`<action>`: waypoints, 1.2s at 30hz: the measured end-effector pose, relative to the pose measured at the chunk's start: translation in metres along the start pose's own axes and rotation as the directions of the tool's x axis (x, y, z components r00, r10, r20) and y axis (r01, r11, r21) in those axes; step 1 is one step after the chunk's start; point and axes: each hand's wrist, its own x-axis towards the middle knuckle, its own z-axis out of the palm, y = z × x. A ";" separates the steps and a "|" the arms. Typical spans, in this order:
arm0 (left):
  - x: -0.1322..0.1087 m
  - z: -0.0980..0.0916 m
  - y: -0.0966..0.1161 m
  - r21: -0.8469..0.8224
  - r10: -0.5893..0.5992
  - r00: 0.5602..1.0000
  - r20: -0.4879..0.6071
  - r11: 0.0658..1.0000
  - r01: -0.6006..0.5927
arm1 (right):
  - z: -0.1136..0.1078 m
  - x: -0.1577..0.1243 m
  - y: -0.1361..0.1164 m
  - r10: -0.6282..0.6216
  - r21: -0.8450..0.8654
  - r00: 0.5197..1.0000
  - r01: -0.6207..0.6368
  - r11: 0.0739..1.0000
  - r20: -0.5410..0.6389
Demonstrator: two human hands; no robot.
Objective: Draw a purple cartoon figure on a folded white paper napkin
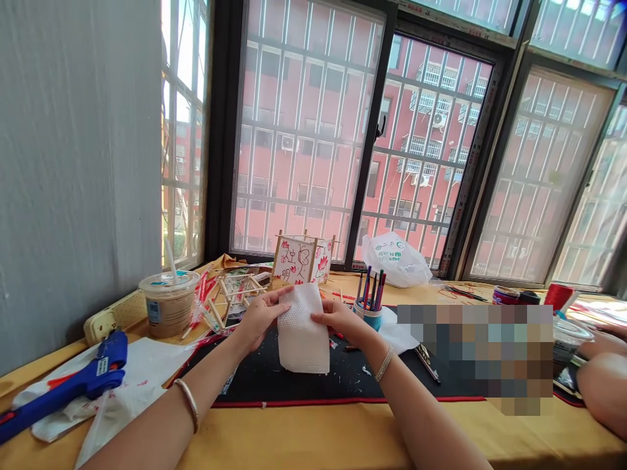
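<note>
A white, dimpled paper towel point(304, 339) hangs upright over the black mat point(392, 385), held up in front of me. My left hand point(263, 318) pinches its upper left edge, and the thumb and fingers of my right hand point(345, 320) grip its right edge. Behind the towel stands a paper lantern point(292, 260) with wooden sticks, red flowers and black writing. A bare frame of wooden sticks point(226, 301) lies to its left. Close beyond my right hand is a cup of coloured pens point(369, 318).
On the left lie a blue glue gun point(105, 372), crumpled tissues point(151, 356), a power strip point(100, 324) and an iced drink cup point(169, 312). A plastic bag point(396, 258) rests by the window. Tweezers-like metal tools point(427, 364) lie right, near another person's arm point(605, 385).
</note>
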 end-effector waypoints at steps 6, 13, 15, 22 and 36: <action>-0.003 0.004 0.005 -0.052 0.102 0.994 0.032 0.994 -0.100 | 0.000 0.005 0.005 -0.096 0.089 0.992 0.103 0.991 -0.076; -0.006 0.004 -0.001 -0.001 -0.082 0.976 0.203 0.996 0.084 | 0.000 0.008 0.007 -0.169 0.162 0.973 0.195 0.967 -0.159; -0.005 0.003 -0.006 0.024 -0.103 0.974 0.203 0.995 0.100 | 0.000 0.008 0.007 -0.173 0.172 0.970 0.202 0.964 -0.169; 0.004 -0.002 -0.015 0.030 -0.010 0.991 0.131 1.000 0.006 | 0.001 0.005 0.006 -0.118 0.170 0.991 0.127 0.977 -0.058; 0.007 -0.010 -0.010 0.165 0.119 0.986 0.115 0.977 -0.137 | -0.007 0.007 0.011 -0.134 0.127 0.989 0.141 0.982 -0.061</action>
